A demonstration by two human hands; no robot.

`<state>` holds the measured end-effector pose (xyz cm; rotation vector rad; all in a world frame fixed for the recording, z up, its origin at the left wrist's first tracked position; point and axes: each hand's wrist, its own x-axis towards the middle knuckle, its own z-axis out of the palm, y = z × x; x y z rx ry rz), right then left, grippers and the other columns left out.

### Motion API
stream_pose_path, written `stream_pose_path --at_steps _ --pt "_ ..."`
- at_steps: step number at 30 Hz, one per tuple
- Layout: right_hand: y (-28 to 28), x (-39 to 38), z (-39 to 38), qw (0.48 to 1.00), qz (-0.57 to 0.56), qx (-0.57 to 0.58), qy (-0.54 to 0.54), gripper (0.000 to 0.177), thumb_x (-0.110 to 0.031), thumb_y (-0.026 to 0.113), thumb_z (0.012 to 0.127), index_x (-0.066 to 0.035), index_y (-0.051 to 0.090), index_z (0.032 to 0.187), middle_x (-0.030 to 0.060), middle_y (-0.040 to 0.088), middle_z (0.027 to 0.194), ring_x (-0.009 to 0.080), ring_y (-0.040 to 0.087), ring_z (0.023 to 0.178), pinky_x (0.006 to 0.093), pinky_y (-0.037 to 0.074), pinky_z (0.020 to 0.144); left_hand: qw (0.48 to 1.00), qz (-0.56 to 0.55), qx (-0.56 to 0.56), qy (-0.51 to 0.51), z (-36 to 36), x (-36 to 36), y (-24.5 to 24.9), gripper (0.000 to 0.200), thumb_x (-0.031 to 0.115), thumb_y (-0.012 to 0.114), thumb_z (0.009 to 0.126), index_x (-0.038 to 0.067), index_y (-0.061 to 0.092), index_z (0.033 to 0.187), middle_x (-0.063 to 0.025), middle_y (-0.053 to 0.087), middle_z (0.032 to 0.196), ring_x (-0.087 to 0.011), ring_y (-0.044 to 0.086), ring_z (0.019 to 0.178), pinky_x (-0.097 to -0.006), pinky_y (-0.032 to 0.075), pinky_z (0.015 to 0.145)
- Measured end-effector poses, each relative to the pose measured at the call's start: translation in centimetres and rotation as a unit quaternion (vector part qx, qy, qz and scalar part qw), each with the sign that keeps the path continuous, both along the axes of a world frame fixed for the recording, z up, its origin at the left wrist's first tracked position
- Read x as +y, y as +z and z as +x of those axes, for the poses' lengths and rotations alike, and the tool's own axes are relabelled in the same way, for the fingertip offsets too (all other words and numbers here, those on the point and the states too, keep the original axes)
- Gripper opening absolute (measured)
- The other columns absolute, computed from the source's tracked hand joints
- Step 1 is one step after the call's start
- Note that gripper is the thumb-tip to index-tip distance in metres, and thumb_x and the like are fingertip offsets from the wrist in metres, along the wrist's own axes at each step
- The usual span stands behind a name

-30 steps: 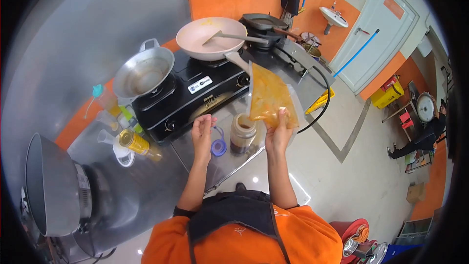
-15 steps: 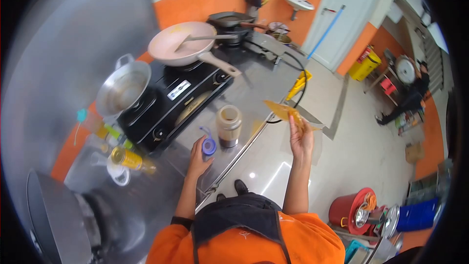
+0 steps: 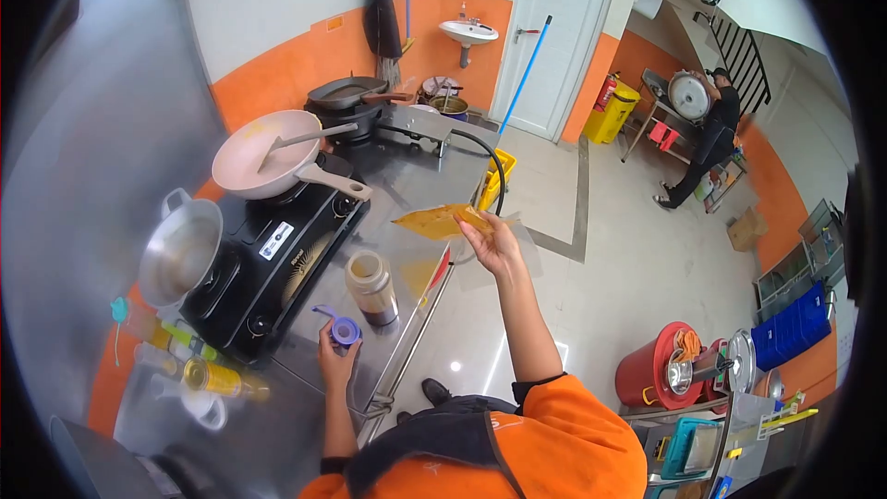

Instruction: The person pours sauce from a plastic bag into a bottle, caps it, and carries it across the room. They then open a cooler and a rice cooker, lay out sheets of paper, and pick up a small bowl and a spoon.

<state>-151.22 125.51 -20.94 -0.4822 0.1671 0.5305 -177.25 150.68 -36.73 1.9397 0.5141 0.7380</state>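
Observation:
In my left hand (image 3: pixel 334 365) is a purple lid (image 3: pixel 346 331) with a strap, gripped at its edge low over the steel counter. Just beyond it an open jar (image 3: pixel 370 288) stands upright, with dark contents near its base. My right hand (image 3: pixel 492 245), raised past the counter's edge, pinches a clear plastic bag (image 3: pixel 430 221) holding something yellow-orange. The bag hangs tilted, its yellow end toward the jar and apart from it.
A black gas stove (image 3: pixel 286 263) carries a pink frying pan (image 3: pixel 268 157) with a spatula and a metal pot (image 3: pixel 181 254). A yellow can (image 3: pixel 211 376) and bottles sit at the left. A person (image 3: pixel 710 134) holds a large round lid across the room. Red bucket (image 3: pixel 658 365) at right.
My view has swung to the right and up. My right hand has brought the bag closer to the jar. The purple lid stays in my left hand beside the jar.

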Motion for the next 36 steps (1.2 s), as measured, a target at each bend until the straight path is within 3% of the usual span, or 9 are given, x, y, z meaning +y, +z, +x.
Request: stream_pose_path --at_steps 8,11,13,17,19,22,23,27,36 --pt "-2.4 6.0 8.6 0.990 -0.109 -0.042 0.076 0.033 -0.010 0.047 0.092 0.012 0.035 0.113 0.0330 0.052 0.111 0.0418 0.064 0.087 0.0374 0.061 0.070 0.999 -0.002 -0.024 0.030 0.2 -0.3 -0.1 0.066 0.010 0.080 0.063 0.007 0.050 0.122 -0.0113 0.063 0.097 -0.0218 0.062 0.081 -0.0312 0.047 0.071" --pt "-3.8 7.4 12.5 0.985 -0.146 -0.050 0.075 0.056 -0.010 0.051 0.090 0.009 0.017 0.130 0.0327 0.052 0.110 0.0406 0.066 0.078 0.0386 0.061 0.064 0.999 -0.016 -0.015 0.031 0.3 -0.4 0.1 0.066 0.006 0.079 0.064 0.005 0.049 0.123 -0.0122 0.063 0.101 -0.0210 0.062 0.087 -0.0311 0.049 0.076" --pt "-4.3 8.5 14.7 0.981 -0.190 -0.029 -0.006 0.085 -0.007 0.054 0.088 -0.009 -0.013 0.140 0.0325 0.053 0.109 0.0393 0.066 0.071 0.0407 0.061 0.059 0.999 -0.026 0.004 0.032 0.2 -0.6 0.6 0.065 0.003 0.078 0.065 0.003 0.048 0.123 -0.0128 0.062 0.105 -0.0204 0.063 0.092 -0.0311 0.050 0.080" --pt "-0.1 9.7 14.7 0.957 -0.261 -0.062 -0.109 0.075 -0.005 0.053 0.089 -0.019 -0.001 0.140 0.0334 0.046 0.116 0.0392 0.066 0.073 0.0423 0.061 0.057 0.998 -0.021 0.005 0.055 0.4 -0.6 0.4 0.065 0.005 0.079 0.065 0.003 0.049 0.122 -0.0133 0.063 0.102 -0.0216 0.064 0.089 -0.0312 0.050 0.078" --pt "-0.5 9.6 17.3 0.940 -0.284 -0.163 -0.098 0.092 -0.001 0.051 0.089 -0.038 -0.018 0.138 0.0326 0.035 0.126 0.0375 0.066 0.069 0.0422 0.060 0.054 0.998 -0.011 -0.008 0.067 0.8 -0.6 0.6 0.065 0.008 0.079 0.064 0.004 0.050 0.122 -0.0135 0.064 0.099 -0.0223 0.064 0.086 -0.0317 0.049 0.075" --pt "-0.8 10.2 20.9 0.951 -0.240 -0.180 -0.076 0.080 -0.001 0.050 0.089 -0.037 -0.002 0.138 0.0314 0.026 0.131 0.0389 0.065 0.067 0.0423 0.060 0.053 0.997 -0.020 0.005 0.076 0.9 -0.8 0.9 0.064 0.008 0.079 0.065 0.004 0.050 0.122 -0.0145 0.064 0.102 -0.0230 0.064 0.090 -0.0325 0.050 0.079" --pt "-0.4 10.6 21.9 0.950 -0.250 -0.171 -0.081 0.057 -0.001 0.048 0.090 -0.014 0.013 0.134 0.0346 0.036 0.122 0.0432 0.064 0.068 0.0444 0.060 0.054 0.997 -0.019 0.007 0.077 0.8 -0.7 0.7 0.064 0.008 0.079 0.065 0.004 0.050 0.122 -0.0148 0.064 0.103 -0.0233 0.064 0.091 -0.0325 0.050 0.080" --pt "-1.2 12.1 28.0 0.948 -0.271 -0.151 -0.076 0.024 0.007 0.039 0.086 0.020 0.033 0.105 0.0338 0.053 0.104 0.0462 0.064 0.074 0.0456 0.062 0.060 0.996 -0.012 0.017 0.088 1.1 -1.1 1.9 0.063 0.009 0.079 0.066 0.003 0.049 0.122 -0.0156 0.064 0.103 -0.0235 0.064 0.095 -0.0325 0.049 0.082" --pt "-3.9 12.2 40.5 0.978 -0.181 -0.042 -0.094 0.045 -0.024 0.035 0.091 0.006 0.035 0.124 0.0334 0.047 0.115 0.0525 0.055 0.096 0.0571 0.056 0.071 0.992 -0.051 -0.003 0.114 1.9 -0.8 1.3 0.062 0.012 0.078 0.068 0.000 0.049 0.121 -0.0143 0.066 0.102 -0.0199 0.064 0.095 -0.0327 0.049 0.084"
